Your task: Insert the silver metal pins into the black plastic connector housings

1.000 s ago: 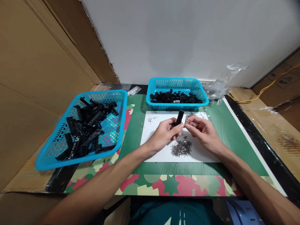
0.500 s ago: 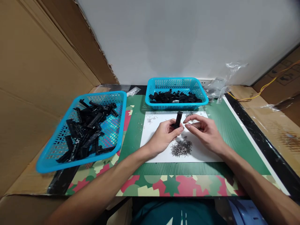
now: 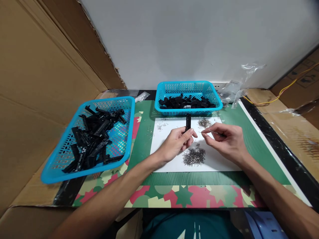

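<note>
Holding a black part (image 3: 188,122), left hand (image 3: 177,141) leaves right hand (image 3: 226,141) a narrow gap.

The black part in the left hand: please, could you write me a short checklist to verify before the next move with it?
1. Left hand holds the black part, roughly upright: ok.
2. Right hand holds a thin metal item: ok; its exact type, cannot tell.
3. Right hand apart from the black part: ok, a gap shows between them.
4. Nearer metal pile and farther metal pile separate: ok.
5. All small metal pieces on the white sheet: not ok, some strays lie on the green mat.
6. Fine details of the black part: cannot tell, too small.
</note>
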{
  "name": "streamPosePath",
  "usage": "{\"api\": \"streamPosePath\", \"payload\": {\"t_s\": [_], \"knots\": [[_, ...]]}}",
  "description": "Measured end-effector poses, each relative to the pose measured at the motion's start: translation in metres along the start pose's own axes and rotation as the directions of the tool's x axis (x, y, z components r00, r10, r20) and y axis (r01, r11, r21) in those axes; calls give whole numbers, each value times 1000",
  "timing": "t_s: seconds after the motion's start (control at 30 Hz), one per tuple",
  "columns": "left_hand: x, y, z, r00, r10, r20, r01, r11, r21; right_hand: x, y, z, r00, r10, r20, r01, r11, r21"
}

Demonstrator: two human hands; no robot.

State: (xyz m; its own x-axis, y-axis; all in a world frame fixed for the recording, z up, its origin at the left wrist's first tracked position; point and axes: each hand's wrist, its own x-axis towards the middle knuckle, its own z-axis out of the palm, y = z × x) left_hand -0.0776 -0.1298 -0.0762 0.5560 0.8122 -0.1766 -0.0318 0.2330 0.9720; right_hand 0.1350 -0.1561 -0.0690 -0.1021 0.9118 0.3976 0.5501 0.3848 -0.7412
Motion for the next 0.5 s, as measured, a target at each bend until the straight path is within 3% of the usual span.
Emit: {"api": "streamPosePath", "payload": {"t_s": [0.1,0.17,0.3,0.5], "knots": [[-2,-1,-3,999,22,50,-24,999,34,-6,-3,3,993,-101,-62,92,987,-134],[-3,-1,-4,997,40,73,-48,992,119,-8,-5,4,987,-157,-33,148,971,-187],[-3,0,-5,992,92,82,-113,945,307,-6,-6,2,953,-295,72,303,934,-188],[-2,3,-4,991,106,82,-132,881,454,-2,0,1,866,-491,95,500,856,-132]]}}
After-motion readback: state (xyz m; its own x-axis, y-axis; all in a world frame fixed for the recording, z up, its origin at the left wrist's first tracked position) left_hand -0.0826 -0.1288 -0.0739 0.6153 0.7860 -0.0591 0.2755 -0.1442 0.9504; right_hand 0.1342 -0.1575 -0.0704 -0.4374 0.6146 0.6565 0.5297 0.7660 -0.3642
